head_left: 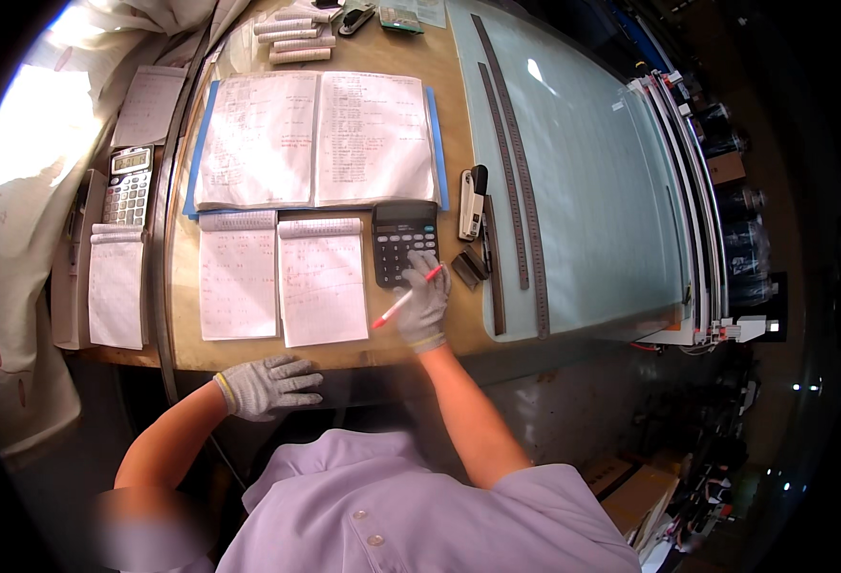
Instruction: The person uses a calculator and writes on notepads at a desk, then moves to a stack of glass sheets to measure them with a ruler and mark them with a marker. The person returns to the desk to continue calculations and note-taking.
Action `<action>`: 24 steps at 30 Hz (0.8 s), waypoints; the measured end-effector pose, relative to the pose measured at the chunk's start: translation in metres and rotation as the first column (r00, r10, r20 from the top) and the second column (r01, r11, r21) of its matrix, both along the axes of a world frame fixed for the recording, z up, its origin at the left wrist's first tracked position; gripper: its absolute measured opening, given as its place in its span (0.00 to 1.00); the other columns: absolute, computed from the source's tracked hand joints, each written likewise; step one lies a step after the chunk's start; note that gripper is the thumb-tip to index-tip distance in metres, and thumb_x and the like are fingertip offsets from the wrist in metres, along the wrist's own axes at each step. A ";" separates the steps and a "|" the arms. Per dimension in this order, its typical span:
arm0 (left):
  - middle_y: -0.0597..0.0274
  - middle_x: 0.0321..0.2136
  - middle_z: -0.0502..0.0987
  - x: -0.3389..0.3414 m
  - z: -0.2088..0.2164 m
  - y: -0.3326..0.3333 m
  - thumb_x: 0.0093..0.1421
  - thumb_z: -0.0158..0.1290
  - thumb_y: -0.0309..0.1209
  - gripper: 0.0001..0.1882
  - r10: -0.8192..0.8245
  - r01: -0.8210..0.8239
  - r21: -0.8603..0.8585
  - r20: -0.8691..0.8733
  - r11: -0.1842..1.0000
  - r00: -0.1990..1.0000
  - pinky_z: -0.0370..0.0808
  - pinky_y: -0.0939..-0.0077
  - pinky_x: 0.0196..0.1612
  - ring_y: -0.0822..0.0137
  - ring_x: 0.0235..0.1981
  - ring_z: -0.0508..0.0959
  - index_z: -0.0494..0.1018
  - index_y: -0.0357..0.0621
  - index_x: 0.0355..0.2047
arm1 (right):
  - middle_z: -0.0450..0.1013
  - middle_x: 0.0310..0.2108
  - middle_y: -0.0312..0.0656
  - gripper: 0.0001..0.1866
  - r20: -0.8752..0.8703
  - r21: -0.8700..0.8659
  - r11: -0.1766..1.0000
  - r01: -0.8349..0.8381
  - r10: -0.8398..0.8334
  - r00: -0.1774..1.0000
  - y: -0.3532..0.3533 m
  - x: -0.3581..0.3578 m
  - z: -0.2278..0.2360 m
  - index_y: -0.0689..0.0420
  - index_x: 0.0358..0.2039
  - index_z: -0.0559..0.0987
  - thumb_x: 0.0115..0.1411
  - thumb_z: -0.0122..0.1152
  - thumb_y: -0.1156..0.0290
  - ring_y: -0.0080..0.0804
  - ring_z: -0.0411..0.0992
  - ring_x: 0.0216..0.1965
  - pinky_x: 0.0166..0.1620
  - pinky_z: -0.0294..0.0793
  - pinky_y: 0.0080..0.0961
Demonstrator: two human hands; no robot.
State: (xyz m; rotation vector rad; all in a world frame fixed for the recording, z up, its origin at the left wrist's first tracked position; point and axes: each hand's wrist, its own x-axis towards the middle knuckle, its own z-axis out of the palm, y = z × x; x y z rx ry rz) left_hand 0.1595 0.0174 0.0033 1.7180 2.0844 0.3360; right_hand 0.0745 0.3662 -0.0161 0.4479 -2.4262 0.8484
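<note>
My right hand (424,304), in a grey knitted glove, holds a red-and-white pen (403,307) while its fingertips reach over the lower keys of a black calculator (396,229). Whether a key is pressed cannot be seen. Resting at the table's front edge, my gloved left hand (269,387) has its fingers spread and holds nothing. Two notepads with handwriting lie side by side left of the calculator, a left notepad (238,286) and a right notepad (324,285). Behind them a large ledger (258,143) lies spread on a blue folder (439,143).
A stapler (472,202) and a small dark block (469,268) lie right of the calculator. Long metal rulers (516,181) lie on the glass surface (592,191). On the left are a second calculator (128,189) and a notepad (117,286). Paper pads (296,40) are stacked at the back.
</note>
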 end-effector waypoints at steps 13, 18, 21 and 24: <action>0.57 0.73 0.54 0.000 0.000 0.000 0.50 0.61 0.46 0.47 -0.006 0.006 0.008 -0.008 1.000 1.000 0.55 0.44 0.72 0.46 0.73 0.56 0.58 0.65 0.71 | 0.74 0.50 0.48 0.19 -0.036 0.025 0.994 0.109 -0.108 0.993 0.005 0.010 0.002 0.55 0.44 0.72 0.51 0.65 0.73 0.54 0.70 0.55 0.58 0.65 0.53; 0.57 0.73 0.54 -0.001 0.001 0.001 0.50 0.61 0.45 0.47 -0.004 0.004 0.009 0.015 1.000 1.000 0.56 0.44 0.72 0.46 0.72 0.56 0.58 0.65 0.71 | 0.73 0.56 0.51 0.17 0.013 0.073 0.997 0.005 -0.006 1.000 0.001 0.007 0.001 0.55 0.46 0.72 0.54 0.57 0.75 0.59 0.68 0.60 0.62 0.62 0.53; 0.57 0.73 0.55 -0.002 0.002 0.001 0.50 0.61 0.45 0.47 -0.008 0.008 0.004 0.012 1.000 1.000 0.56 0.44 0.72 0.46 0.72 0.57 0.58 0.65 0.71 | 0.73 0.58 0.53 0.17 0.023 0.088 0.996 -0.006 0.004 1.000 0.002 0.007 -0.004 0.55 0.46 0.72 0.54 0.54 0.76 0.60 0.67 0.61 0.64 0.60 0.52; 0.57 0.73 0.55 -0.001 0.001 0.000 0.50 0.61 0.45 0.47 -0.006 0.006 0.004 0.010 1.000 1.000 0.56 0.44 0.72 0.46 0.72 0.57 0.58 0.65 0.71 | 0.73 0.58 0.54 0.17 0.044 0.088 0.996 0.022 -0.026 0.999 0.000 0.007 -0.002 0.55 0.46 0.72 0.54 0.56 0.76 0.59 0.67 0.61 0.64 0.59 0.53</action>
